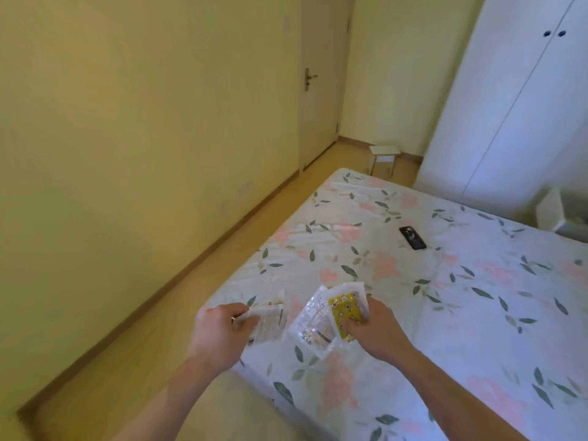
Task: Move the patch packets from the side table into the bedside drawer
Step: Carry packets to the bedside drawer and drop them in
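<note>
- Bed (445, 313): fills the lower right; sheet is pale with pink flowers and green leaves. Both hands work above its near-left corner.
- Wardrobe (525, 106): white, two dark knobs, stands at upper right past the far end of the bed.
- Door (321, 90): yellow-cream, closed, metal lever handle, set in the far wall.
- Small stool (383, 157): light-coloured, on the wood floor between door and wardrobe, just past the bed's far corner.
- Right hand (375, 332): fingers and thumb closed on two patch packets held fanned; thumb lies on the front one.
- Left hand (219, 332): thumb and fingertips pinch the left edge of one packet.
- Clear packet (315, 326): in the right hand, transparent, hangs toward the left of the fan, above the sheet.
- Yellow packet (345, 310): in the right hand, yellow printed insert in a clear sleeve, overlapping the clear one.
- Left packet (270, 319): clear, contents blurred, held apart from the other two.
- Phone (412, 237): black, flat on the sheet, well apart from the hands.
</note>
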`<action>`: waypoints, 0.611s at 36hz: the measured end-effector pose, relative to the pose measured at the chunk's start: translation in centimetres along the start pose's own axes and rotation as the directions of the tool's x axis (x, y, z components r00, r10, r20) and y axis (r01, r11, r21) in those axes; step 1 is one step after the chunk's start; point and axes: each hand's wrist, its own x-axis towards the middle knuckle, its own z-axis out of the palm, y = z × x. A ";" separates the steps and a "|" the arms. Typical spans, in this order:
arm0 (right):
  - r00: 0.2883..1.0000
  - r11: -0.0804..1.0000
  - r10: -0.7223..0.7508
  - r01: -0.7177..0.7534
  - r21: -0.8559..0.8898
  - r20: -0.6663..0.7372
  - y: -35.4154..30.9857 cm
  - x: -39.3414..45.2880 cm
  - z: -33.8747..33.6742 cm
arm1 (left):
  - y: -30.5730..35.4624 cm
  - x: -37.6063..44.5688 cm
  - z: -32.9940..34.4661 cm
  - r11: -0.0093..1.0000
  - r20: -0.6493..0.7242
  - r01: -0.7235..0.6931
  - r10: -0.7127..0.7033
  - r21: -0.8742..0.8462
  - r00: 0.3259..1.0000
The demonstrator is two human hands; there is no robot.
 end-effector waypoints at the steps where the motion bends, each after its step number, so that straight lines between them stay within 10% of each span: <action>1: 1.000 1.000 -0.013 0.013 0.006 0.015 -1.4 1.8 0.8 | -1.0 1.3 -1.3 1.000 -0.018 0.014 -0.014 0.011 1.000; 22: 0.999 1.000 0.020 -0.020 0.000 -0.027 -27.5 30.5 20.9 | -22.8 33.0 -22.5 0.999 0.000 0.016 -0.016 -0.027 1.000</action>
